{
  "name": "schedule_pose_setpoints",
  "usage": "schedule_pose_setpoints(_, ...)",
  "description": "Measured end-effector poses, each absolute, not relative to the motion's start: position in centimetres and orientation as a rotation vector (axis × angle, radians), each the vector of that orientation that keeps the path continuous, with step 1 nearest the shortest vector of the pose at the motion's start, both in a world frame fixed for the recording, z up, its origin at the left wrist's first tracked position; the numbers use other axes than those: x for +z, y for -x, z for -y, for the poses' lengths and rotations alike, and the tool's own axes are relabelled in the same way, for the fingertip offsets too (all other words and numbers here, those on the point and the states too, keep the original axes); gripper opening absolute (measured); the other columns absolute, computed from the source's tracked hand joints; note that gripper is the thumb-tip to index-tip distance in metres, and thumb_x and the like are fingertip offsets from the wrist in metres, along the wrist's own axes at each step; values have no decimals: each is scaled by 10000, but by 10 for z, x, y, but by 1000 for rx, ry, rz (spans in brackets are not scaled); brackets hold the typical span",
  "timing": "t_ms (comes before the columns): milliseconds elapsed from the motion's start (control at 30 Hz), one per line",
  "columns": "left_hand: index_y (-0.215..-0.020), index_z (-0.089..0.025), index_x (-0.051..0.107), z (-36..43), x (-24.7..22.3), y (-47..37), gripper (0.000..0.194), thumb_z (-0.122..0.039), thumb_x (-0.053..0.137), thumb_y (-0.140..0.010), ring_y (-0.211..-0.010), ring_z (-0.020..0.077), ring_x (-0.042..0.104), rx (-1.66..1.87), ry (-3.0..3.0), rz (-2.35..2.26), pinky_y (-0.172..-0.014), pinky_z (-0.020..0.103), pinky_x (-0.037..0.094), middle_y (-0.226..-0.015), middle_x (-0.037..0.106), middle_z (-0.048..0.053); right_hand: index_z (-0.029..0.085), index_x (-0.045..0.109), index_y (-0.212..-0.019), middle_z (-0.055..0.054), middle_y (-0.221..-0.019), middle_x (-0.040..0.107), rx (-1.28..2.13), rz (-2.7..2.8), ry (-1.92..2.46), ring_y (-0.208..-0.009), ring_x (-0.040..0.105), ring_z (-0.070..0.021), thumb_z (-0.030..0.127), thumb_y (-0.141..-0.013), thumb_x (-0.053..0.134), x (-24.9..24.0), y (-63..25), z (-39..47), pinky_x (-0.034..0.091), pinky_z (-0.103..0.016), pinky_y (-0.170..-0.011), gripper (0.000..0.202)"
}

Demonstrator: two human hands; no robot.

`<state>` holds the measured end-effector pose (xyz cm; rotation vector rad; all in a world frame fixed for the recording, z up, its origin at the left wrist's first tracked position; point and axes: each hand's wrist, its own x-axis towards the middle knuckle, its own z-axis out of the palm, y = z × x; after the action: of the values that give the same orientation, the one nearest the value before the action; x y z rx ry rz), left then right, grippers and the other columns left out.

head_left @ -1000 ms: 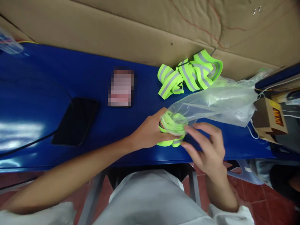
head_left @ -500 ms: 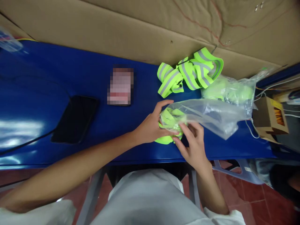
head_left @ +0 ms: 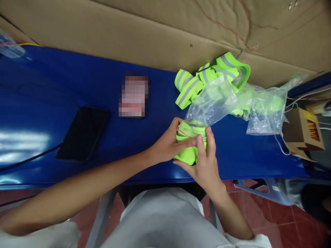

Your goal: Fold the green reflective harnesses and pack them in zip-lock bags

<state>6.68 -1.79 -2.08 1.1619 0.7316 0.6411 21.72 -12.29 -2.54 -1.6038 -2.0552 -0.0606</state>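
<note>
A blue table [head_left: 77, 86] runs along a wall of brown cardboard [head_left: 155, 31], with red floor tiles below. At its near edge the left hand [head_left: 167, 146] and right hand [head_left: 204, 165] squeeze a folded yellow-green band [head_left: 190, 153] between them, half inside a clear bag [head_left: 212, 103]. A heap of bands [head_left: 191, 86] lies behind (a black phone [head_left: 82, 132] farther left).

No readable text, label, brand, number or sign is being shown anywhere. The card [head_left: 133, 96] lying on the blue table [head_left: 51, 89] is being blurred out. Any print on the small cardboard box [head_left: 302, 132] at the right is being shown too small to read.
</note>
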Motion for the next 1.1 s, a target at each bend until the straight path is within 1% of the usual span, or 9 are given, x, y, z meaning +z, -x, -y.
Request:
schedule_pose_setpoints(133,-1262,-242,503,18,-15,-68,614,-703,668,-891,-1218,237,664,629,-994,-611,-952,345,599,-1295,658,92,295,235,-1687,-198,-1694,273,-155,1925,1615,-1570,333,-427,531,-859,799,-19,-227,117,450,-641,-1197,1029)
schedule_pose_setpoints(233,-1330,-242,549,19,-6,-64,566,-693,489,-992,-1325,240,618,599,-1063,-579,-1055,361,579,-1416,632,100,276,379,-1635,-194,-1620,397,-156,1842,1603,-1508,439,-411,554,-829,817,-12,-236,114,488,-599,-1182,959)
schedule_pose_setpoints(367,-1348,-212,586,21,0,-62,434,-497,577,-1021,-1201,208,682,661,-1219,-691,-1028,335,596,-1377,670,90,252,503,-1553,-185,-1517,539,-41,1763,1617,-1436,537,-389,619,-857,762,-9,-245,114,525,-582,-1145,829)
schedule_pose_setpoints(533,-1324,-202,603,21,-14,-66,479,-390,749,-909,-1030,155,707,894,-1123,-787,-904,282,633,-1403,606,105,236,543,-1503,-180,-1500,565,-17,1770,1662,-1416,568,-353,600,-897,737,-11,-242,112,562,-530,-1112,732)
schedule_pose_setpoints(633,-1433,-240,515,13,-16,-65,617,-369,776,-889,-919,113,698,943,-1130,-815,-861,255,629,-1231,644,55,246,520,-1515,-177,-1494,576,-55,1855,1713,-1372,611,-330,605,-941,678,-3,-241,105,642,-445,-973,695)
schedule_pose_setpoints(733,-1288,-211,624,3,-13,-61,472,-374,795,-880,-878,106,684,948,-1154,-822,-812,222,612,-1074,664,17,272,492,-1543,-172,-1476,607,-164,2034,1723,-1208,715,-302,607,-979,619,10,-244,91,656,-318,-740,668)
schedule_pose_setpoints(867,-1004,-177,659,-7,-13,-59,277,-398,781,-892,-819,101,652,952,-1084,-877,-731,200,582,-980,671,5,304,540,-1534,-175,-1409,672,-493,2333,1614,-764,767,-207,658,-981,570,23,-251,64,517,-246,-510,657)
schedule_pose_setpoints(967,-960,-186,637,-11,-19,-59,250,-398,757,-907,-799,112,632,971,-1131,-940,-673,199,557,-930,653,3,328,587,-1503,-156,-1351,716,-634,2406,1502,-606,708,-149,681,-976,560,20,-255,50,474,-252,-500,635)
schedule_pose_setpoints(1100,-957,-194,624,-9,-21,-57,182,-370,660,-984,-861,121,628,1052,-1380,-991,-708,205,533,-933,627,10,323,582,-1507,-124,-1370,715,-542,2304,1509,-675,738,-151,669,-975,577,9,-258,47,514,-246,-563,635)
